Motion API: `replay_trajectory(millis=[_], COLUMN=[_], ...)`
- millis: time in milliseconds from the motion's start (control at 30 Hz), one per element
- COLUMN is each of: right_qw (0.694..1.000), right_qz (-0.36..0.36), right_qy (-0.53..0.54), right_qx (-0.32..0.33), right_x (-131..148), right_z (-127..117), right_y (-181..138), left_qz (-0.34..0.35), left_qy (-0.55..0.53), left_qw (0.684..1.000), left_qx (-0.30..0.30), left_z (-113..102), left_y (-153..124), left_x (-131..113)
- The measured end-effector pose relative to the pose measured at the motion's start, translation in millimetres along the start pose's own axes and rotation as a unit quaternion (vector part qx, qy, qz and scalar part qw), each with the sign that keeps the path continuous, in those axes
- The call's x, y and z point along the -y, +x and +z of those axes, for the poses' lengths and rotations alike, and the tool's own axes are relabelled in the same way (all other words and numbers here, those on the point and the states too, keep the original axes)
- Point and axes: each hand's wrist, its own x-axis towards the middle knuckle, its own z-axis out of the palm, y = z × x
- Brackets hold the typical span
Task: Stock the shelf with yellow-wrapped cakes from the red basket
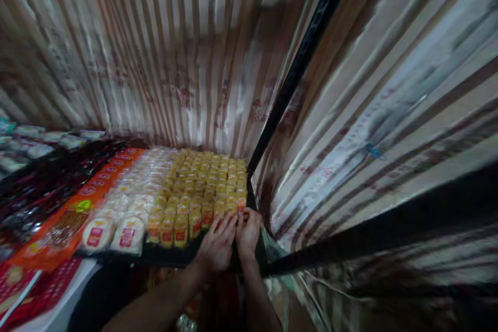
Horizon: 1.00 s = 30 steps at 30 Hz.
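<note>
Head view: both hands are held side by side at the front R corner of a block of yellow packs (pixel 198 184), set in rows on a black shelf (pixel 171 254). Fingers of the L hand (pixel 218 244) are bent fwd over the front edge, tips at the nearest packs; the R hand (pixel 248 231) is placed just beside it, fingers curled at the end pack w/ a red label. State of grip: for either hand, it can't be made out whether a pack is clamped, as fingertips are partly hidden & blurred. To the L of the block, white round packs (pixel 127 236) are lined up, then orange packs (pixel 68 223), then dark shiny packs (pixel 54 176). Behind, striped sheeting (pixel 175 57) is hung, crossed by a slanted black post (pixel 299 70) near the shelf's far R corner.
</note>
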Motion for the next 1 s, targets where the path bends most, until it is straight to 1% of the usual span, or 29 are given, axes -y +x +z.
replay_trajectory(millis=[167, 467, 700, 833, 1000], right_qw=[1.0, 1.0, 1.0, 1.0, 1.0], right_qz=[0.006, 0.006, 0.005, 0.001, -0.01], right_qy=[0.002, 0.019, 0.018, 0.011, 0.014], right_qx=[0.0, 0.009, 0.01, 0.006, -0.001], right_x=[-2.8, -6.9, -7.2, -5.1, -1.6], right_z=[3.9, 10.2, 10.8, 8.5, 5.2], right_y=[2.4, 5.9, 6.6, 5.7, 5.6], left_qz=[0.005, 0.007, -0.015, -0.005, 0.006], left_qy=[-0.001, 0.006, -0.005, -0.014, -0.005], left_qw=[1.0, 0.999, 1.0, 1.0, 1.0], left_qx=[-0.008, -0.034, -0.005, 0.017, 0.026], left_z=[3.4, -0.2, 0.8, 0.2, -1.5], left_y=[-1.3, 0.1, -0.7, -2.1, -1.9], left_x=[0.3, 0.0, 0.0, -1.0, -1.2])
